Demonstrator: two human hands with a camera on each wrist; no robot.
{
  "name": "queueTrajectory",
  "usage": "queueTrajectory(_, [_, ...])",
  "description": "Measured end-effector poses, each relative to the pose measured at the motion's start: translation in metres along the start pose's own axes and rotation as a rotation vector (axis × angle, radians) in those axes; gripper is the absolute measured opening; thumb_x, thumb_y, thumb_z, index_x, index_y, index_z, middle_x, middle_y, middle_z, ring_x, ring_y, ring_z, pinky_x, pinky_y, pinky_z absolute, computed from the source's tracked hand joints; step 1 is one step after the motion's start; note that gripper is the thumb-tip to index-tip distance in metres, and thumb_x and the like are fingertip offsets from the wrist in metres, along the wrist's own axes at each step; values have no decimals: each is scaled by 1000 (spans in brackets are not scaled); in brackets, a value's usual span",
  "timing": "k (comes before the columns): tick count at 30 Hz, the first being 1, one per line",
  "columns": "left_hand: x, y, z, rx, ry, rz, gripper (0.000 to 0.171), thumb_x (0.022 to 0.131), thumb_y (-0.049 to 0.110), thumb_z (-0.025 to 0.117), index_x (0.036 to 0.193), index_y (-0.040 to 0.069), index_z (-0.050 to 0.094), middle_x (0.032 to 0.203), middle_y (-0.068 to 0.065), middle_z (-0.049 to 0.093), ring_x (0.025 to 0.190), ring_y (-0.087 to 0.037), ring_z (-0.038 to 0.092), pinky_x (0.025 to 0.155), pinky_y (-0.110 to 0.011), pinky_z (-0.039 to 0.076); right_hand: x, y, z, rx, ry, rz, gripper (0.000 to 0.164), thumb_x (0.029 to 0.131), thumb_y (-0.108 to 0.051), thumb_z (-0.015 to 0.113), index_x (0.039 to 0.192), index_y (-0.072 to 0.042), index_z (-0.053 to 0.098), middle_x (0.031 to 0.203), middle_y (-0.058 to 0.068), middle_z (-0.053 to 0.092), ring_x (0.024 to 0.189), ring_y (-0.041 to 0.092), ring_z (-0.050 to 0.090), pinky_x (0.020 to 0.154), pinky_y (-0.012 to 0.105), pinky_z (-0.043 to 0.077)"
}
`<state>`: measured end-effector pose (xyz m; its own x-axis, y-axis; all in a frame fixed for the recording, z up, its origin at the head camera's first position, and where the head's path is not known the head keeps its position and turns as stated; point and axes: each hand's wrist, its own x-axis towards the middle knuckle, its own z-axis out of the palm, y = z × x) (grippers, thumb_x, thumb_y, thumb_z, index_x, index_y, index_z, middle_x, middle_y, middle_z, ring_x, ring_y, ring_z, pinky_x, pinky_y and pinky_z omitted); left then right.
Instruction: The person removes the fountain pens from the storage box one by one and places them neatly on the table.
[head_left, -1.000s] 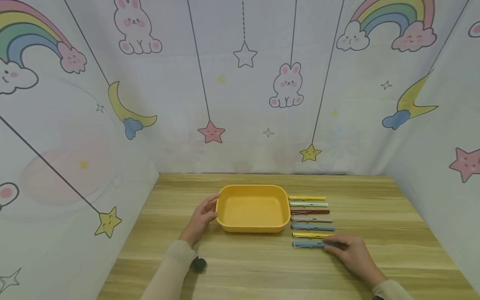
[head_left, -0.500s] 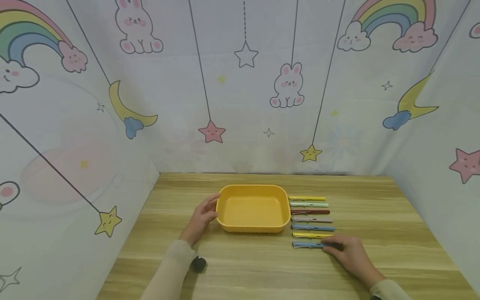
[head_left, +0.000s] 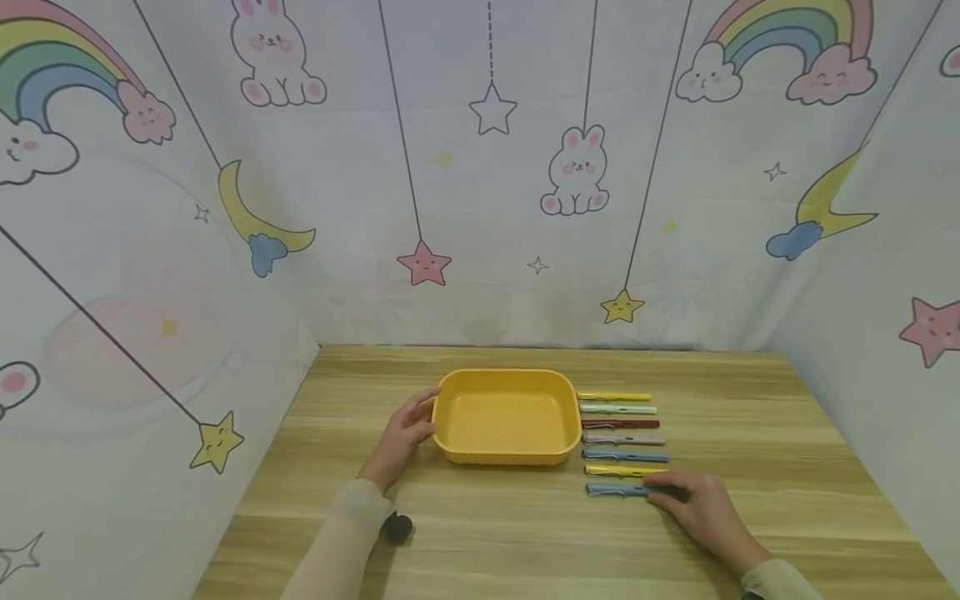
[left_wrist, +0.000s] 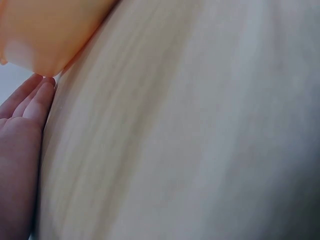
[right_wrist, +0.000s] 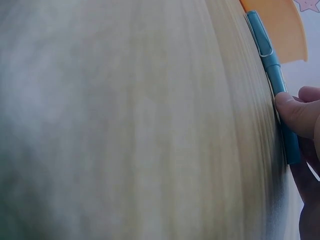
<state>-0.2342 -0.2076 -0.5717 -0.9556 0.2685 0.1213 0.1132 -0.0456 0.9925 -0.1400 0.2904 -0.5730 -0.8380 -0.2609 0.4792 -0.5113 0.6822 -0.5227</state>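
Observation:
A yellow rectangular tray (head_left: 504, 458) sits on the wooden table, with my left hand (head_left: 399, 443) at its left end. The fingers of that hand lie nearly straight against the tray's outer wall (left_wrist: 55, 30). To the right of the tray, several clip pens lie parallel in a column. My right hand (head_left: 703, 510) pinches the nearest one, a blue pen (head_left: 617, 490), by its right end between thumb and fingers. In the right wrist view the blue pen (right_wrist: 272, 72) lies along the table, its clipped cap pointing away from the hand.
Behind the held pen, going back, lie a yellow pen (head_left: 618, 471), a blue pen (head_left: 626, 456), a pale pinkish pen (head_left: 626, 439), a dark red pen (head_left: 626, 424), a pale green pen (head_left: 622, 409) and another yellow pen (head_left: 618, 397). A cartoon-printed cloth (head_left: 480, 308) encloses the table.
Both hands, the tray and the pens stay practically where they were. Only a slight shift of the head view shows.

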Motion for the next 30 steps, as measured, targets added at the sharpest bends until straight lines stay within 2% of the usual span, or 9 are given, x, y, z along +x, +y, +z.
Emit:
queueTrajectory(7, [3, -1, -1, 3, 4, 3, 60, 99, 2, 59, 157, 11, 46, 161, -21, 45, 147, -37, 44, 104, -27, 49, 2, 0, -1, -2, 13, -2, 35, 68, 4, 92, 96, -15, 83, 96, -3, 81, 89, 9, 76, 84, 5, 48])
queueTrajectory(18, [3, -1, -2, 4, 6, -5, 61, 99, 2, 59, 157, 12, 46, 161, -21, 45, 147, -36, 45, 104, -26, 49, 2, -2, -3, -1, 18, 8, 34, 68, 0, 93, 97, -16, 83, 97, -4, 81, 90, 9, 76, 84, 5, 47])
queueTrajectory(23, [2, -2, -1, 4, 11, -12, 61, 98, 2, 59, 157, 12, 46, 161, -20, 45, 148, -36, 44, 104, -26, 48, 6, -9, -13, 13, -5, 120, 31, 77, -10, 92, 106, -17, 83, 102, -7, 81, 96, 7, 74, 85, 9, 51])
queueTrajectory(26, [2, -2, -1, -1, 13, -14, 61, 98, 1, 59, 157, 11, 46, 161, -20, 45, 148, -36, 43, 105, -26, 48, 12, -13, -20, 60, 0, 186, 34, 81, -13, 90, 114, -15, 81, 108, -4, 80, 101, 3, 71, 87, 14, 53])
queueTrajectory(30, [1, -2, 0, -4, 16, -15, 61, 97, 1, 59, 157, 11, 47, 161, -21, 45, 148, -36, 43, 105, -26, 49, 24, -18, -27, 236, 6, 245, 40, 87, -9, 84, 126, -3, 75, 118, 8, 78, 106, -2, 69, 87, 15, 54])
